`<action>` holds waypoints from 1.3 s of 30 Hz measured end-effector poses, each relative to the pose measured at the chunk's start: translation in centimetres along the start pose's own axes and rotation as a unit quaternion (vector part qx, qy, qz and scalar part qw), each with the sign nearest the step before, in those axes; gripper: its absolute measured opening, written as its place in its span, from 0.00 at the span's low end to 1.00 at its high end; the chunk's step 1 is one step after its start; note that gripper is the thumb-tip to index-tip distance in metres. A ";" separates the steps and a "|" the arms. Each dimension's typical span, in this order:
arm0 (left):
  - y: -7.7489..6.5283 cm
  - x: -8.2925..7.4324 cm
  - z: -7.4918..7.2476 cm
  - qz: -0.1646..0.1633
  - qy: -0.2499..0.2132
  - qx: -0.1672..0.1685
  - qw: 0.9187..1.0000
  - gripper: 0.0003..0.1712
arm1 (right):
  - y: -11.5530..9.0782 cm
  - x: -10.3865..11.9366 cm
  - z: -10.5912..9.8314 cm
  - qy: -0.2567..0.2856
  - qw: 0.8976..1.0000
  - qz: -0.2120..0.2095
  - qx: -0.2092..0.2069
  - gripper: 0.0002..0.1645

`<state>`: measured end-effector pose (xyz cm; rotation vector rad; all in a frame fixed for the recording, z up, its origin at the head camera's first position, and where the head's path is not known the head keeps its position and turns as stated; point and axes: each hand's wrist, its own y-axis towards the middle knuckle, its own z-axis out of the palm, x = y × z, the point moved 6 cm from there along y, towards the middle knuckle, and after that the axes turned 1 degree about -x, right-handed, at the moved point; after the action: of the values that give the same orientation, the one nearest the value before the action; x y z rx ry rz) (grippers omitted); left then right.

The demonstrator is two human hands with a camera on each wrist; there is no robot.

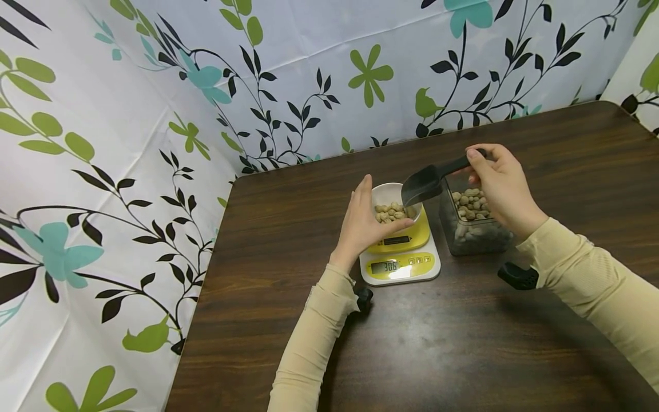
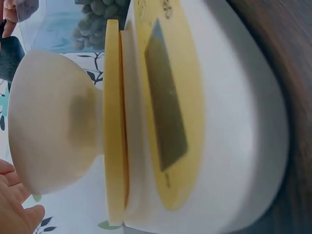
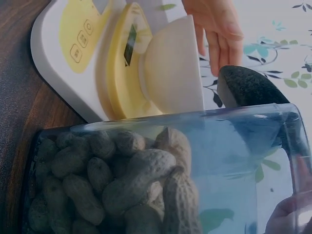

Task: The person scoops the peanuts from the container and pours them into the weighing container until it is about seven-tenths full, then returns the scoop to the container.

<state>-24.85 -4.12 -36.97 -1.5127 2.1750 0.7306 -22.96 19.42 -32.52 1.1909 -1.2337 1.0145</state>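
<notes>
My right hand [image 1: 507, 186] pinches the handle of a black scoop [image 1: 424, 183], whose blade tilts down over the rim of a white bowl [image 1: 385, 193]. Peanuts [image 1: 391, 213] lie inside that bowl, which stands on a yellow and white kitchen scale [image 1: 401, 274]. Around the bowl's left side is my left hand [image 1: 362, 220], fingers straight and thumb stretched along the front. In the left wrist view its fingertips are beside the bowl [image 2: 48, 122]; whether they touch it I cannot tell. Under my right hand stands a clear container [image 1: 476, 243] of peanuts [image 3: 131, 180].
Brown wood-grain table [image 1: 273, 246] lies under everything. A white curtain [image 1: 309, 74] with leaf and bird prints hangs along its back and left edges. The scale's display [image 1: 384, 267] shows digits like 306. The clear container stands close to the scale's right side.
</notes>
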 end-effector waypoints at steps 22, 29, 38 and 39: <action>1.9 -6.2 0.6 0.060 0.014 0.042 0.997 0.69 | 0.0 3.5 -6.6 0.265 0.959 -0.071 -0.070 0.10; 2.4 -8.6 1.6 0.089 0.042 0.067 0.993 0.70 | -0.2 3.6 -8.2 0.209 0.971 -0.080 -0.088 0.11; 2.6 -10.7 3.7 0.119 0.083 0.101 0.984 0.69 | -0.8 3.6 -9.5 -0.100 0.987 -0.078 -0.101 0.12; 2.6 -10.8 4.0 0.121 0.087 0.104 0.983 0.69 | -0.9 3.8 -9.5 -0.146 0.980 -0.089 -0.102 0.13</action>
<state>-23.49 6.98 -33.28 -1.2621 2.5075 0.4380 -20.47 28.47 -28.40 1.2922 -1.3943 0.5792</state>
